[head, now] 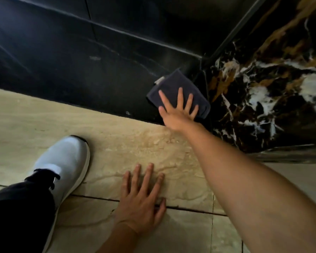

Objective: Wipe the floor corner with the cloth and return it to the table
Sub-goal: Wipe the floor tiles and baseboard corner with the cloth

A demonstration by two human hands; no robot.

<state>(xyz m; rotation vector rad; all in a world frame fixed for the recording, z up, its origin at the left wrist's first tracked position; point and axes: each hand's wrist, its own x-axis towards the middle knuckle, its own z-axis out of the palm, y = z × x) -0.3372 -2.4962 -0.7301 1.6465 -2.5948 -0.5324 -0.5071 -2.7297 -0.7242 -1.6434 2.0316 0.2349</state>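
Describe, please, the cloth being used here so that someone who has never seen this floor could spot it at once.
Find the corner where the black floor strip meets the black marble wall veined in white and gold. On the strip, right against that wall, lies the cloth under the flat, spread right hand. It is a folded, dark navy rectangle with a small pale tag on one edge, the only soft thing among the stone.

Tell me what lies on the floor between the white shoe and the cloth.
Nothing: the head view shows only bare beige tile and dark tile between white shoe and cloth.
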